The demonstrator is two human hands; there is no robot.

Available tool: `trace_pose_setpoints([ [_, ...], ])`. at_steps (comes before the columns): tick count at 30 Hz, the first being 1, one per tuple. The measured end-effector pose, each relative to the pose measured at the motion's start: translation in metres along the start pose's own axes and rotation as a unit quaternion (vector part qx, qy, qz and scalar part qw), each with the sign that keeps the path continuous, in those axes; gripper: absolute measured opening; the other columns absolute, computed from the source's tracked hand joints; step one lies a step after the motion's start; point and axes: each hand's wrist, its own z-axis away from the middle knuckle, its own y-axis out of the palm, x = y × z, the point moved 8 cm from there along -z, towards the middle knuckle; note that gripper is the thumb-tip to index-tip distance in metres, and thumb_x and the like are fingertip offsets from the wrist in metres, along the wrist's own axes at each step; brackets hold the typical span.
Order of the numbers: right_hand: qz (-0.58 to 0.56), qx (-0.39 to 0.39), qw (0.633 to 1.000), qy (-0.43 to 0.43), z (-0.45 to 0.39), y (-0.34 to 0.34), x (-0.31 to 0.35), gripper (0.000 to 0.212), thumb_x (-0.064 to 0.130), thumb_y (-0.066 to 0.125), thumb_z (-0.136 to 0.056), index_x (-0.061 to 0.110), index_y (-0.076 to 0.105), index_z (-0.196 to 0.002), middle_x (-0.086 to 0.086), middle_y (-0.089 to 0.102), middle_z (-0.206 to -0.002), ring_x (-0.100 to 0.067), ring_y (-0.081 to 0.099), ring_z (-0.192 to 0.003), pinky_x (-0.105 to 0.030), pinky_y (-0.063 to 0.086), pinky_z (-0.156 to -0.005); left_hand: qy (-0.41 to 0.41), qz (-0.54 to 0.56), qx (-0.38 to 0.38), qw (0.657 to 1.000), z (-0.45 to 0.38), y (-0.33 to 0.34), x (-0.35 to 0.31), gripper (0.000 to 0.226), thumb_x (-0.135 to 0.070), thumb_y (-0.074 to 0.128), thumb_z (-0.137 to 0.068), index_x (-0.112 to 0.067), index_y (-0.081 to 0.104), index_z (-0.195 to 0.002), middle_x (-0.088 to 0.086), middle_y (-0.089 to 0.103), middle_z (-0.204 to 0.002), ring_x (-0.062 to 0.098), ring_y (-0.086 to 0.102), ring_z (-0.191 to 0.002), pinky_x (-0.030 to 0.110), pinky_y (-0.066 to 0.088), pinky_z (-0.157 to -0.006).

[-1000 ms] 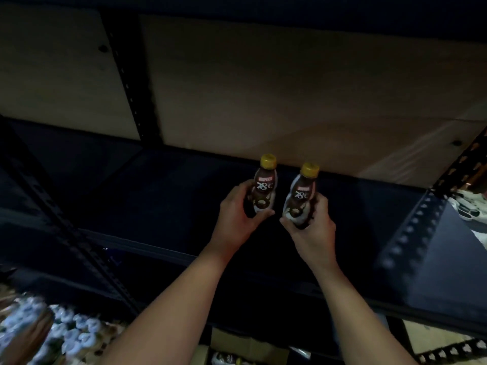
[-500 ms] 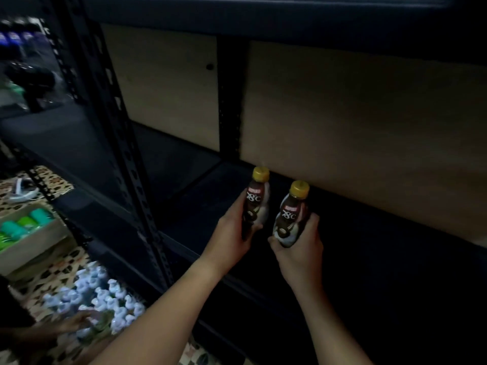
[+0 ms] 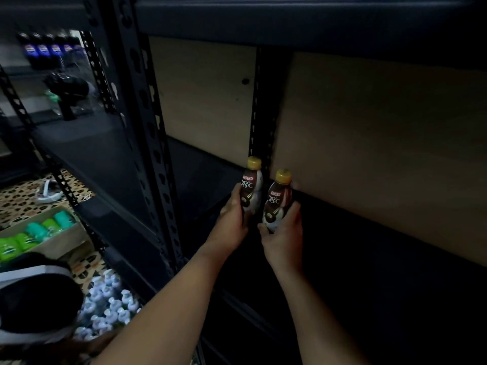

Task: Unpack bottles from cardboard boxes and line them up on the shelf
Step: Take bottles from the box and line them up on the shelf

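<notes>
Two small brown coffee bottles with yellow caps are held upright over the dark shelf point(image 3: 355, 272). My left hand point(image 3: 230, 222) grips the left bottle point(image 3: 252, 189) round its lower body. My right hand point(image 3: 283, 234) grips the right bottle point(image 3: 278, 201) the same way. The two bottles stand side by side, close to the tan back panel point(image 3: 382, 154) and in front of the black perforated rear post point(image 3: 263, 122). I cannot tell whether their bases touch the shelf; my hands hide them.
A black perforated upright point(image 3: 147, 143) stands left of my arms. Beyond it is a neighbouring shelf with dark cola bottles point(image 3: 50, 50). On the floor are a box of green bottles point(image 3: 34, 233), a pack of white-capped bottles point(image 3: 108, 309), and another person's head point(image 3: 34, 304).
My view has swung left, showing more of the neighbouring shelf and floor. Both hands have carried the bottles deeper, up to the back panel beside the rear post.
</notes>
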Motion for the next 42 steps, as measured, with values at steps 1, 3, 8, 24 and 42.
trace_pose_setpoints([
  [1,0.000,0.003,1.000,0.002,-0.004,0.003,0.000,0.082,0.016,0.086,-0.076,0.015,0.034,-0.140,-0.011,0.053,-0.136,-0.029,0.057,-0.124,-0.037,0.052,-0.098,-0.001,-0.004,0.002,1.000,-0.003,0.000,0.002,0.086,-0.003,0.062,-0.093,-0.029,0.016,-0.160,0.000,0.048,-0.149,0.015,0.048,-0.135,0.026,0.039,-0.109],
  [3,-0.001,0.005,1.000,0.003,-0.009,0.007,0.000,0.079,0.015,0.085,-0.077,0.015,0.036,-0.138,-0.011,0.053,-0.135,-0.028,0.056,-0.124,-0.034,0.048,-0.097,0.000,-0.004,0.005,1.000,-0.005,0.001,0.003,0.087,-0.002,0.062,-0.093,-0.033,0.016,-0.160,-0.012,0.043,-0.141,0.002,0.044,-0.128,0.014,0.035,-0.102],
  [8,-0.021,0.001,1.000,-0.010,-0.010,0.009,0.000,0.080,0.018,0.086,-0.077,0.016,0.037,-0.141,-0.010,0.053,-0.136,-0.026,0.055,-0.126,-0.032,0.046,-0.098,0.037,0.022,-0.017,0.999,-0.005,-0.001,-0.004,0.088,0.002,0.061,-0.090,-0.041,0.022,-0.156,-0.013,0.044,-0.143,-0.011,0.043,-0.124,0.000,0.032,-0.102],
  [24,0.024,0.027,0.999,-0.030,-0.001,0.008,0.002,0.084,0.015,0.074,-0.089,0.014,0.025,-0.157,-0.011,0.040,-0.150,-0.023,0.046,-0.136,-0.019,0.032,-0.100,0.007,-0.080,-0.065,0.995,0.000,0.000,-0.003,0.081,-0.027,0.056,-0.103,-0.029,0.002,-0.164,0.000,0.032,-0.158,0.018,0.030,-0.144,0.036,0.032,-0.118],
  [42,0.045,0.031,0.998,-0.023,0.000,0.006,0.007,0.086,0.017,0.071,-0.092,0.018,0.019,-0.160,-0.007,0.038,-0.152,-0.019,0.045,-0.138,-0.019,0.034,-0.100,0.015,-0.089,-0.060,0.994,0.006,-0.003,-0.008,0.098,-0.024,0.064,-0.100,-0.034,-0.012,-0.161,0.004,0.025,-0.163,0.021,0.027,-0.149,0.043,0.033,-0.120],
])
